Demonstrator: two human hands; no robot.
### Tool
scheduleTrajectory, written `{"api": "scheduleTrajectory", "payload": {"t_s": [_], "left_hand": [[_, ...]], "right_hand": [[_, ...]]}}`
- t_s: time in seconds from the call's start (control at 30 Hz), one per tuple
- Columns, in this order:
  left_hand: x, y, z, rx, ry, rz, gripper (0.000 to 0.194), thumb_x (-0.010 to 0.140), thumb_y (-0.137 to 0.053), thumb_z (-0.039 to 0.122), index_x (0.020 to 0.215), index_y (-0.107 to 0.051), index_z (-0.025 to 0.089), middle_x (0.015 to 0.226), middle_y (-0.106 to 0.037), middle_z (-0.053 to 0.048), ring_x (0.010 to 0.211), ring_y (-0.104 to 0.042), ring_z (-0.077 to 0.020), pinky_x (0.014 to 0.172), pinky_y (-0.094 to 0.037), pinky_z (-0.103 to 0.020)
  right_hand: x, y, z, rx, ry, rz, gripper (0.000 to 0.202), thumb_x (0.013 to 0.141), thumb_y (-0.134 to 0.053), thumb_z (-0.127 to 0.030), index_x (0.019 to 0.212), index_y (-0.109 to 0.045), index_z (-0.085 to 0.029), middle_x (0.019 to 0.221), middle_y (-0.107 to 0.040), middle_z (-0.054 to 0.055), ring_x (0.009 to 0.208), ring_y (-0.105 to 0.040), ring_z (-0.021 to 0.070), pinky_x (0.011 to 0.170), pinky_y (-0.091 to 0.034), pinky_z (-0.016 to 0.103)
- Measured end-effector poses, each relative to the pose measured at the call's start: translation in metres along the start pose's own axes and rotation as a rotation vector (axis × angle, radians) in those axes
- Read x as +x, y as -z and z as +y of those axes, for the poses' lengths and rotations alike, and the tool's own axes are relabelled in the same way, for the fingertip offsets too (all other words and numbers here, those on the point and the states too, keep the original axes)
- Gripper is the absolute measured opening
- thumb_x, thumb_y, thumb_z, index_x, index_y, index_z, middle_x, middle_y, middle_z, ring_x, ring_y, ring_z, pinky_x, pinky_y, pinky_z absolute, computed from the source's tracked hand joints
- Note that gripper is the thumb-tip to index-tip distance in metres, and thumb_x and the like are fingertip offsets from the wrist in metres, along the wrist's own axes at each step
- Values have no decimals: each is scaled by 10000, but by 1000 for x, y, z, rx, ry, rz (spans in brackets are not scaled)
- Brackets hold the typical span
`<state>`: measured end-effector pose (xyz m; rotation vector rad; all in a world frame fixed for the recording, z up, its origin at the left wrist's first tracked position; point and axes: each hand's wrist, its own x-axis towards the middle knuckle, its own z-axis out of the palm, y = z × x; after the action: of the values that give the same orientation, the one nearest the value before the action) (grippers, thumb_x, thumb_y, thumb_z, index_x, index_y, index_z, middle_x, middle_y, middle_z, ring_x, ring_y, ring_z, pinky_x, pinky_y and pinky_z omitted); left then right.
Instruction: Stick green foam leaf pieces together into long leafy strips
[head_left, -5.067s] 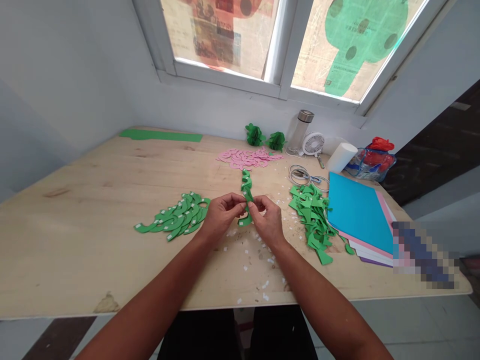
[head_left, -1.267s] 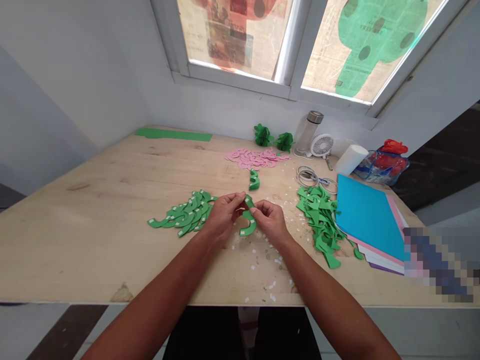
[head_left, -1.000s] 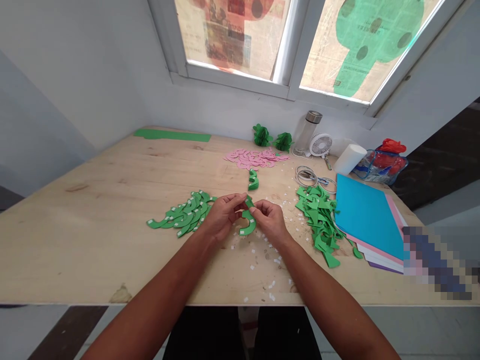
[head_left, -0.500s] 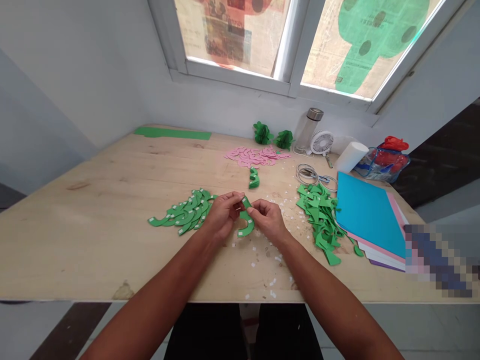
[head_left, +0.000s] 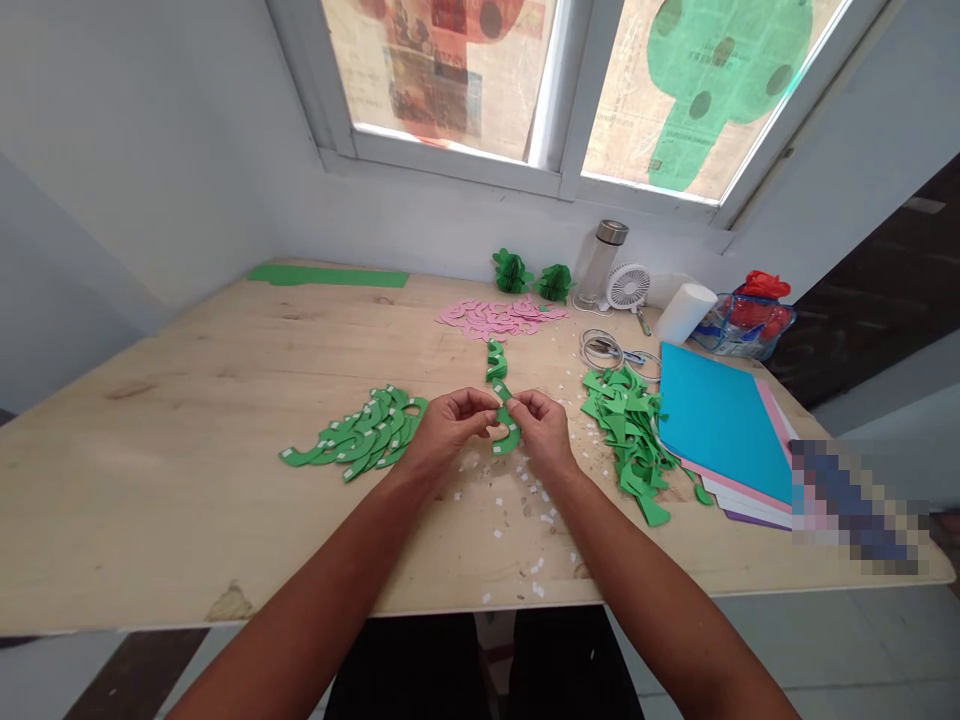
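A curved green piece with small white squares [head_left: 511, 438] is held upright in front of me, its top end near a small green stack [head_left: 496, 360]. My right hand [head_left: 541, 428] pinches its right edge. My left hand [head_left: 452, 425] is at its left side, fingertips pressed together; whether they grip anything is too small to make out. To the left lies an overlapping pile of green curved pieces [head_left: 367, 432], each with white squares. Tiny white bits [head_left: 497, 534] are scattered on the table below my hands.
Green scraps [head_left: 630, 430] and blue sheets [head_left: 720, 425] lie right on the wooden table [head_left: 150, 480]. Pink cutouts [head_left: 495, 318], green paper flowers [head_left: 511, 272], a bottle [head_left: 600, 265], a fan [head_left: 628, 288], scissors [head_left: 611, 348] and a white roll [head_left: 686, 312] stand or lie behind.
The green piece has turned more upright and moved slightly up and right. My left fingertips have shifted down from its top end. The whole view has shifted a little.
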<state>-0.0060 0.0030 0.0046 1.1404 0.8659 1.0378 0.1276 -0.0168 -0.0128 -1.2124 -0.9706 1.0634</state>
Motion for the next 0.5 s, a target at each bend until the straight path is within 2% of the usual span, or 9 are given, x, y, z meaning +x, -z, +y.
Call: {"api": "scheduleTrajectory", "payload": {"t_s": [0.27,0.4,0.5], "left_hand": [[6,6,-4,-102,-52,165,250,541,-771,269,726,-657,144,612,-637,-13,567,-600,-144,571,-456,-260],[5,6,-3,-127,-63,222,265,529,-772,263,727,-645,141,620,-629,-4,567,-597,-139,573,-458,-259],[4,5,-3,-118,-81,225,268,537,-768,269,738,-644,143,630,-624,-3,566,-588,-135,568,-456,-256]], "right_hand": [[0,0,-2,-15,47,-83,217,710,-595,-371,740,-644,-162,632,-594,-12,571,-502,108,563,-400,227],[-3,-2,-2,7,12,-147,189,670,-642,-320,781,-635,-167,701,-635,0,612,-554,120,581,-416,232],[-4,-5,-2,24,-8,-165,184,649,-658,-305,764,-614,-168,661,-623,-4,584,-553,120,549,-409,229]]}}
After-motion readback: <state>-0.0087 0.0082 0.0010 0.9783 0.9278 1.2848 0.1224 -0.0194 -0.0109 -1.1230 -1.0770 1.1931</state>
